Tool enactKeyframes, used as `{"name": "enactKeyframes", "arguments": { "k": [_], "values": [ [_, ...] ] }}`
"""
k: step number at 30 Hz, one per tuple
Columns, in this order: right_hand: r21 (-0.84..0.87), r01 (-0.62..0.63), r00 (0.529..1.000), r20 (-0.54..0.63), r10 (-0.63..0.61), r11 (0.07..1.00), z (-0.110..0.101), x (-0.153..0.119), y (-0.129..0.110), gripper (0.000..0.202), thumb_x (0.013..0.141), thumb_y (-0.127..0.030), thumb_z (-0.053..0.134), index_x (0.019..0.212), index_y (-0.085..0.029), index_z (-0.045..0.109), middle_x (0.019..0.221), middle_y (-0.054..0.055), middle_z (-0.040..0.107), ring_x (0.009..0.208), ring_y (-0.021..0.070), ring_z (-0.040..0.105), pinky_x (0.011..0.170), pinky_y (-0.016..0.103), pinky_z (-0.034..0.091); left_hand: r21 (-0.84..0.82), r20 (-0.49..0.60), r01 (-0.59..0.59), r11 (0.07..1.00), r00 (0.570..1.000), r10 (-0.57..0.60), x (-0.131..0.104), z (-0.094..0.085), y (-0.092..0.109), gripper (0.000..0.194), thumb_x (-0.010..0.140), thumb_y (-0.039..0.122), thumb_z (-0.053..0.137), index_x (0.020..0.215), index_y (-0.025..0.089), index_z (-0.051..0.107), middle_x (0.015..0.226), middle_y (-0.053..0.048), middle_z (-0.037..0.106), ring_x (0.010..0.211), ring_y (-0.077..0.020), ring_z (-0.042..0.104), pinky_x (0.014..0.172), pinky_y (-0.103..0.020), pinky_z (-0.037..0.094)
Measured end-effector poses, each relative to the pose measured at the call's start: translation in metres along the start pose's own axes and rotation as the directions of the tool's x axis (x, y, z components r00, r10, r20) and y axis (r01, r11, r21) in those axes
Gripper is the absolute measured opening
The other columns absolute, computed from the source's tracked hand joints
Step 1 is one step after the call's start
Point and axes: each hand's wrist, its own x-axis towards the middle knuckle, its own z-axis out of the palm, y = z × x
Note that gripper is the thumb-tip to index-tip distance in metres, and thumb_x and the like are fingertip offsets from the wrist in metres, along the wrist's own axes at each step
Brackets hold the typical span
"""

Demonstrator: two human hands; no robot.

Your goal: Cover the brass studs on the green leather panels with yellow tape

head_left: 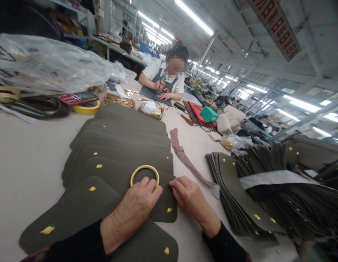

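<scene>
Left hand [134,207] pinching a yellow tape roll [145,166] over dark green panels [120,169]
Roll at the hand's one o'clock; at the roll's three o'clock, right hand [188,193], fingertips pressed together, on what I cannot tell

The left hand [134,205] is holding a roll of yellow tape [144,167] over overlapping dark olive panels [128,125]; the right hand [191,196] is pinching its fingertips together at their edge. Across the worktable [35,145], an aproned co-worker [169,82] is leaning forward.
</scene>
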Motion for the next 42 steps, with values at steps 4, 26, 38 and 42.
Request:
{"name": "enactKeyframes", "arguments": {
  "k": [4,26,38,42],
  "values": [
    [-0.047,-0.131,0.983,0.126,0.136,0.990,0.001,0.016,-0.003,0.019,0.091,-0.011,0.050,0.092,-0.015,0.068,0.083,0.008,0.068,0.078,0.0201,0.064,0.074,0.029,0.050,0.044,0.003,-0.007,0.999,1.000,0.007,-0.002,0.000,0.000,0.013,0.090,0.011,0.043,0.091,0.019,0.054,0.085,-0.005,0.056,0.081,-0.0240,0.054,0.068,-0.036,0.047],
    [0.551,-0.118,0.945,-0.193,0.263,0.826,-0.016,-0.003,-0.040,0.019,0.086,-0.011,0.056,0.100,-0.018,0.067,0.090,0.005,0.069,0.076,0.0148,0.063,0.071,0.025,0.049,-0.235,-0.363,-0.179,0.955,0.928,0.085,-0.013,-0.005,-0.009,0.047,0.098,0.022,0.036,0.144,0.015,0.027,0.091,-0.003,0.072,0.073,-0.0159,0.069,0.061,-0.024,0.052],
    [0.265,0.070,0.898,-0.437,0.055,0.962,0.006,0.002,-0.049,0.016,0.082,-0.005,0.049,0.083,-0.018,0.059,0.071,0.004,0.064,0.066,0.0159,0.061,0.063,0.026,0.049,-0.244,-0.375,-0.214,0.946,0.920,0.111,-0.014,-0.007,-0.005,0.019,0.097,0.018,0.037,0.110,0.020,0.051,0.085,-0.001,0.067,0.071,-0.0147,0.065,0.065,-0.025,0.049],
    [0.408,-0.066,0.886,-0.395,0.241,0.911,0.005,0.003,-0.057,0.014,0.079,-0.010,0.053,0.078,-0.018,0.064,0.066,0.002,0.064,0.058,0.0136,0.060,0.057,0.024,0.048,-0.198,-0.351,-0.186,0.962,0.930,0.107,-0.011,-0.015,-0.004,0.023,0.098,0.017,0.034,0.088,0.020,0.054,0.069,0.001,0.058,0.061,-0.0131,0.055,0.057,-0.023,0.041]
  ]
}}
